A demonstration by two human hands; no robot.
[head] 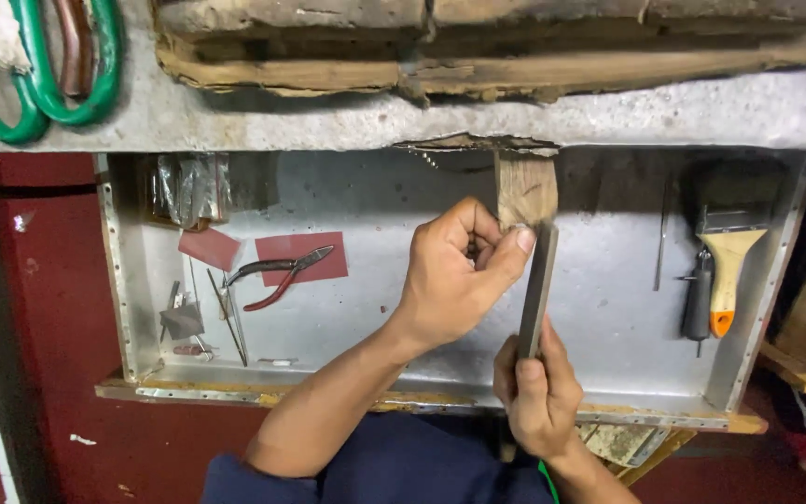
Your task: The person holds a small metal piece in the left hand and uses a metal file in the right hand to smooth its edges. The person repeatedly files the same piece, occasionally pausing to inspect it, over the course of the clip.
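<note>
My left hand (454,275) grips a small wooden block (526,191) that sticks out from under the metal-topped bench edge (478,117). Its thumb presses on the upper end of a long flat dark metal file (537,289). My right hand (538,397) holds the file's lower end, with the blade standing nearly upright against the block's right side. Both hands hover over an open metal drawer (132,308).
In the drawer lie red-handled pliers (277,275) on red paper pieces, small metal bits at the left, a paintbrush (728,271) and a dark-handled tool (699,303) at the right. Green hoses (39,75) hang at the upper left. The floor is red.
</note>
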